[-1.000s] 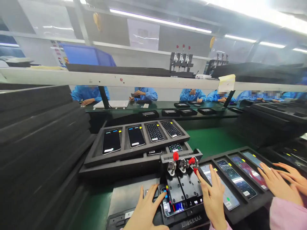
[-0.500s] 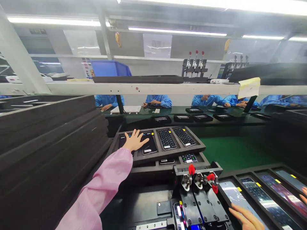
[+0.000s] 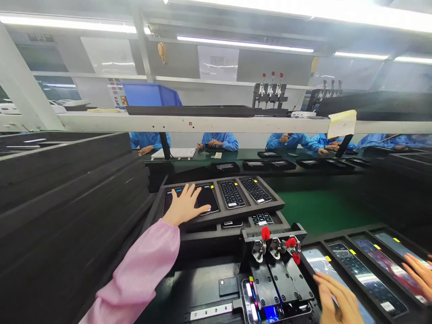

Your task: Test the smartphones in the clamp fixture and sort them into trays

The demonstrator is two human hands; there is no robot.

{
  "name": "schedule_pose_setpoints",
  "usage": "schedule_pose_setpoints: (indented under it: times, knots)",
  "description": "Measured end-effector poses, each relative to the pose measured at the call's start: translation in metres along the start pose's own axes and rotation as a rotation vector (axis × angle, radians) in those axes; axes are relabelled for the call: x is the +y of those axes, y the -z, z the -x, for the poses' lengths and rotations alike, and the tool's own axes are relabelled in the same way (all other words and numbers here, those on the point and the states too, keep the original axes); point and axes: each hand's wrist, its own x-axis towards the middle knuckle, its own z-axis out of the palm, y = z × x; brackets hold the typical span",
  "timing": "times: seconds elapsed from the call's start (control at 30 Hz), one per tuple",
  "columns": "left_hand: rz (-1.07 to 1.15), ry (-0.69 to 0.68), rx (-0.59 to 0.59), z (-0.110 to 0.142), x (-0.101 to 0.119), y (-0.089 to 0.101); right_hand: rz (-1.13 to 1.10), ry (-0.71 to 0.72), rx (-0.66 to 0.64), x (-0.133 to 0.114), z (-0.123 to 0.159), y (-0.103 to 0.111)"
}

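Spreading the left hand, fingers apart, over 2 dark phones at the left end of the upper tray. Holding the right hand low over the pale phone, leftmost of 4 in the right tray; cannot tell whether gripping anything. Between both, seeing a black jig with 3 red-tipped clamps, bearing a lit phone at its left side. At far right, seeing a co-worker's fingers reaching over the same tray.
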Motion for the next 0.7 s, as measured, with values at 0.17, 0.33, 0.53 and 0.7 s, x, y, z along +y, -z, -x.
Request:
schedule_pose_setpoints:
  times: [0.17,0.33,0.53,0.7]
  knots:
    - [0.289,-0.126,-0.036,0.107,0.041,0.014,0.118,-0.070,-0.285,0.013,-0.010,-0.017]
    - [0.505,-0.162,-0.243,0.178,0.076,-0.041,0.146,-0.099,-0.334,0.018,-0.018,-0.030]
    - [0.553,-0.235,-0.258,0.190,0.107,-0.098,0.169,-0.163,-0.417,0.011,-0.025,-0.033]
    - [0.548,-0.300,-0.249,0.180,0.124,-0.105,0.121,-0.218,-0.469,0.009,-0.025,-0.035]
